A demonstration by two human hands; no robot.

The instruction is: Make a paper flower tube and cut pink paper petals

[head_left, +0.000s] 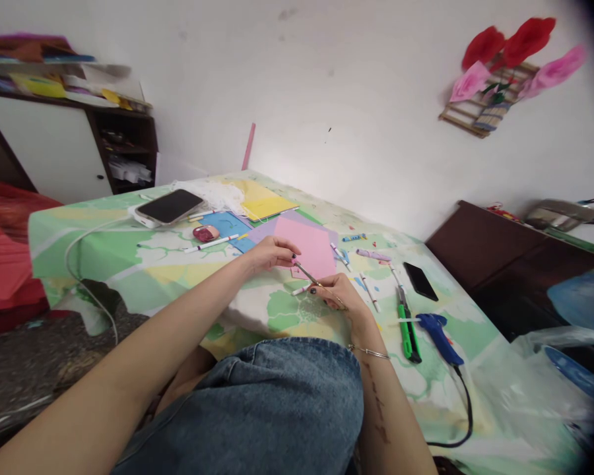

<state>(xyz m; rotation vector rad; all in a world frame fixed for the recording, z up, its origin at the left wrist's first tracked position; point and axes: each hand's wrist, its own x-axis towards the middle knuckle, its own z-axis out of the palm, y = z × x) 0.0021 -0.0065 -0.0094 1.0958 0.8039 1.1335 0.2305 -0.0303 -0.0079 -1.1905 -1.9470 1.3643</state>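
Note:
My right hand pinches a slim metal pair of tweezers, pointing up and left. The tips reach a small pink piece at the fingertips of my left hand, whose thumb and fingers are pinched together. The piece is too small to make out well; it looks like paper. Beneath and beyond both hands lies a pink paper sheet, on top of a lilac sheet. A white marker rests just left of my right hand, partly hidden by it.
On the right lie a green utility knife, a blue glue gun with its cord, and a black phone. Several markers are scattered about. Left are a charging phone, blue paper and a yellow folder.

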